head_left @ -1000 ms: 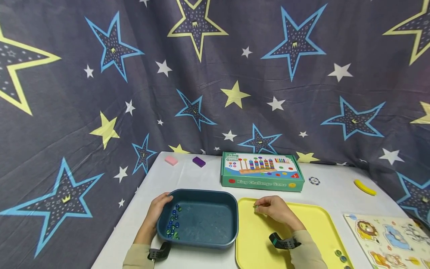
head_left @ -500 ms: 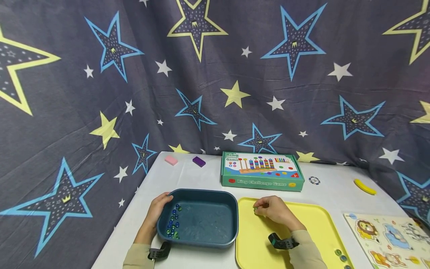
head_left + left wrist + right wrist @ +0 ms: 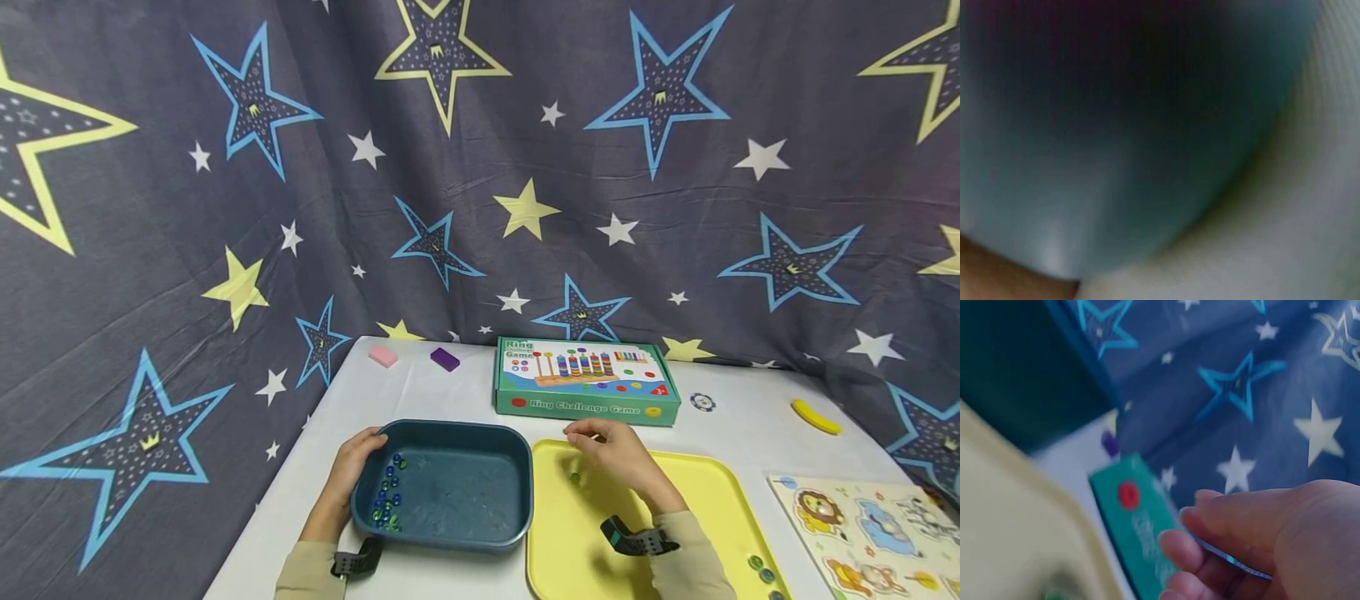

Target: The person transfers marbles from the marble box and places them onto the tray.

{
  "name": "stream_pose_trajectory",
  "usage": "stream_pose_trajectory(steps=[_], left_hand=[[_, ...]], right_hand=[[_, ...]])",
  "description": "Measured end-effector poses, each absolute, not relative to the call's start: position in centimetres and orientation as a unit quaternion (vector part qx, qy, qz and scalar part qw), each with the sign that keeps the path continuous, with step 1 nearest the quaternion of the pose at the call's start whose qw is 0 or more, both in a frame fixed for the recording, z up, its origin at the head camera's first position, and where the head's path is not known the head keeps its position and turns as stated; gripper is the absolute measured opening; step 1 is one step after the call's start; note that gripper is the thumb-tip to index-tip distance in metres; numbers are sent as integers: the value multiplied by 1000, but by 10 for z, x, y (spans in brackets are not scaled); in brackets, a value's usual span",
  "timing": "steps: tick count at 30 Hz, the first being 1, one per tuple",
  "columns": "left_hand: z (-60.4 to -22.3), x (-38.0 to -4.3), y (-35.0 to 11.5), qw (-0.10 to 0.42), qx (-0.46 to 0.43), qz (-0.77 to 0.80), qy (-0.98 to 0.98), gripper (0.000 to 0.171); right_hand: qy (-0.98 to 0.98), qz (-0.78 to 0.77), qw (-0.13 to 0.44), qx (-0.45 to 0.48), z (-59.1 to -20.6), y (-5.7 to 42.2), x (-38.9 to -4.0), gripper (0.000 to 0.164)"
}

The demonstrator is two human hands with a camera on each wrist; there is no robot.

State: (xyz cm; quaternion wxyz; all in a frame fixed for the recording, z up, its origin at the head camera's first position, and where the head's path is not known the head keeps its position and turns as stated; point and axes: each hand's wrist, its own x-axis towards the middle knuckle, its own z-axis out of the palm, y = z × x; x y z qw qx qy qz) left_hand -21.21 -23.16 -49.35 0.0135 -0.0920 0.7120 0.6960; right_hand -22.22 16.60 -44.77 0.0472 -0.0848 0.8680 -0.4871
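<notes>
My left hand (image 3: 351,468) grips the left rim of a dark blue plastic bin (image 3: 465,492). Along the bin's left side lie several blue and green glass marbles (image 3: 386,500). The left wrist view is mostly filled by the blurred outer wall of the bin (image 3: 1116,206). Over the far left part of a yellow tray (image 3: 551,533), my right hand (image 3: 615,457) hovers with loosely bent fingers and nothing between them. A green marble (image 3: 575,477) rests on the tray just below those fingertips. More marbles (image 3: 766,576) lie in the tray's near right corner.
Behind the tray stands a green Ring Challenge Game box (image 3: 585,408). Farther out are a pink block (image 3: 382,357), a purple block (image 3: 445,359), a poker chip (image 3: 702,402) and a yellow curved piece (image 3: 816,417). An animal puzzle board (image 3: 862,529) lies at the right.
My right fingers have let go of the green marble and lifted up and away from it; it now sits on the tray. The left hand keeps its grip on the bin.
</notes>
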Motion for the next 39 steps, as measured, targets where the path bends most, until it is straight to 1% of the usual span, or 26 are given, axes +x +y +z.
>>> stream_pose_trajectory(steps=[4,8,11,14,15,20,22,26,32,39], left_hand=[[-493,-213,-231,15,-94,696,711,33],[-491,-212,-231,16,-97,700,707,31],[-489,-209,-229,14,-100,699,708,29],[-485,-207,-228,15,-101,699,708,28],[-483,-206,-227,14,-100,698,709,29],[-467,-198,-222,18,-98,696,711,27],[-466,-198,-223,19,-97,696,711,27],[-475,-202,-227,19,-95,702,706,27],[-492,-210,-232,12,-98,701,707,30],[-495,-211,-232,5,-90,699,710,32]], right_hand=[[833,-539,62,-113,-435,149,-213,24],[820,-547,76,-152,-415,122,-197,18],[834,-518,66,-177,-415,104,-192,12],[852,-482,45,-201,-424,88,-193,8],[856,-471,38,-211,-429,84,-195,7],[862,-439,20,-253,-427,60,-192,6],[855,-443,31,-269,-427,50,-192,8],[845,-444,72,-290,-428,29,-193,10],[842,-416,117,-324,-434,-3,-194,6],[816,-421,139,-370,-440,-27,-190,5]])
